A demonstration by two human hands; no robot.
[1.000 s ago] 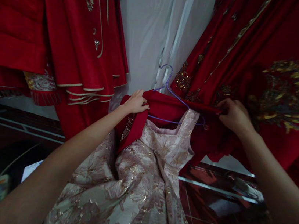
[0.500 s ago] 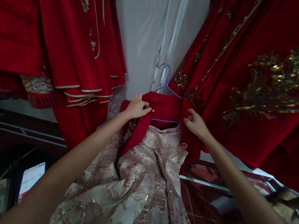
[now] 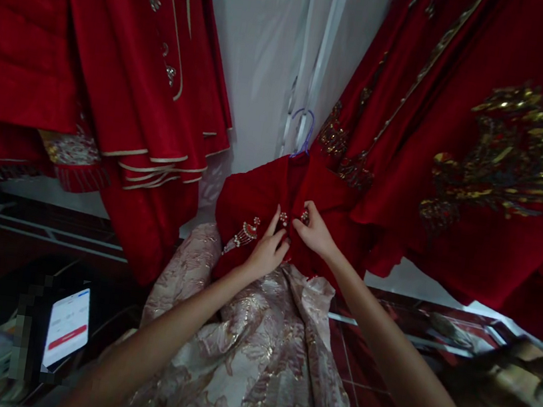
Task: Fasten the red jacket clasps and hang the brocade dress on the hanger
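A small red jacket [image 3: 257,191] hangs on a purple wire hanger [image 3: 305,127] over a pale pink and gold brocade dress [image 3: 251,349]. Its two front edges meet at the middle. My left hand [image 3: 269,249] pinches the left front edge beside a pearl clasp [image 3: 283,219]. A beaded tassel ornament [image 3: 245,233] hangs just left of it. My right hand [image 3: 314,230] pinches the right front edge at another clasp, almost touching the left hand. Both hands are closed on the jacket's fabric.
Red embroidered garments hang at the left [image 3: 120,61] and at the right [image 3: 472,144], with a white wall [image 3: 268,48] between them. A lit phone [image 3: 67,326] stands at the lower left beside a white box. The floor is dark glossy tile [image 3: 374,406].
Both hands have drawn the jacket's two open front edges together at the middle, covering the dress's neckline. The right hand came in from the far right shoulder.
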